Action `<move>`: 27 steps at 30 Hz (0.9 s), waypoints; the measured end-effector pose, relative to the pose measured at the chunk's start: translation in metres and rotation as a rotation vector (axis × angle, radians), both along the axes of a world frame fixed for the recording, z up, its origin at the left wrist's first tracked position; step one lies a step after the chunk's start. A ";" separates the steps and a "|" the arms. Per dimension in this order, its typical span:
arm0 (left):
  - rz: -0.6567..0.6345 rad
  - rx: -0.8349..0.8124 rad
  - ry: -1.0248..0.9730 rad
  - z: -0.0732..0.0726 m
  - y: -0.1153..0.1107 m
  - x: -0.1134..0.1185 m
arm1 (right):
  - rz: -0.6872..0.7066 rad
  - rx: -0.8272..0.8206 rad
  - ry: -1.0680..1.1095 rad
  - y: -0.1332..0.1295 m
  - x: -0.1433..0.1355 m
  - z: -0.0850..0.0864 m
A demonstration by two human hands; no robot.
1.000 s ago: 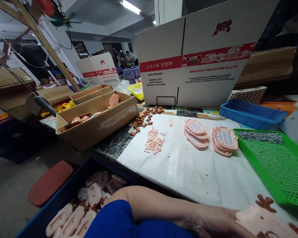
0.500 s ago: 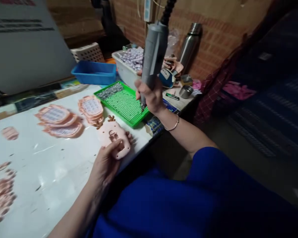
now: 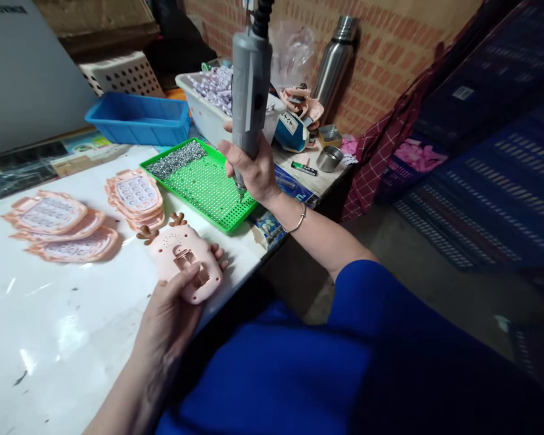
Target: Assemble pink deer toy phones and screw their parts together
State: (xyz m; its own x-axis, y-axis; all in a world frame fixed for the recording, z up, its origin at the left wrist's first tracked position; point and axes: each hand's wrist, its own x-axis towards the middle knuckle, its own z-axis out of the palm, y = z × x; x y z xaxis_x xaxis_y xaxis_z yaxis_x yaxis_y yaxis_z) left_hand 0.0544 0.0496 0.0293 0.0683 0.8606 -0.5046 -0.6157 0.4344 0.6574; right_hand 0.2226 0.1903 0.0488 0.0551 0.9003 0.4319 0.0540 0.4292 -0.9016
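With our left hand (image 3: 170, 314) clamped on the pink casing (image 3: 185, 242) and right hand (image 3: 257, 173) around the driver (image 3: 248, 87), we seemingly fetch screws (image 3: 176, 159), next needing steady aim.

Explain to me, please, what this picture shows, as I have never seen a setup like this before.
There is no robot here: you see a person's own bare hands. The single view comes from a camera worn on that person's head, looking forward and down.

The left hand holds a pink casing with brown antlers and an open compartment facing up. The right hand grips a grey handheld tool, pointing down, its tip seen against the green tray.

That tray holds a heap of small metal pieces. Also on the white work surface are two stacks of pink panels. Behind stands a blue bin.
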 end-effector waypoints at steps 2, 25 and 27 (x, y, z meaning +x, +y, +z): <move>-0.001 -0.007 0.004 0.001 0.000 0.000 | -0.008 0.012 0.004 -0.003 0.000 0.000; 0.127 -0.047 -0.102 0.009 0.001 0.002 | 0.265 -0.020 0.169 -0.084 -0.042 0.052; 0.135 -0.035 -0.114 0.009 0.000 0.002 | 0.323 -0.071 0.166 -0.097 -0.048 0.051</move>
State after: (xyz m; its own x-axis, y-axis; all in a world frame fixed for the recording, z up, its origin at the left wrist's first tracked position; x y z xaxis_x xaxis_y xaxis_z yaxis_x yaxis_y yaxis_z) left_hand 0.0566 0.0499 0.0387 0.0118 0.8481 -0.5297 -0.7394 0.3640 0.5664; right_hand 0.1750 0.0935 0.1003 -0.1730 0.9102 0.3763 -0.2238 0.3358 -0.9150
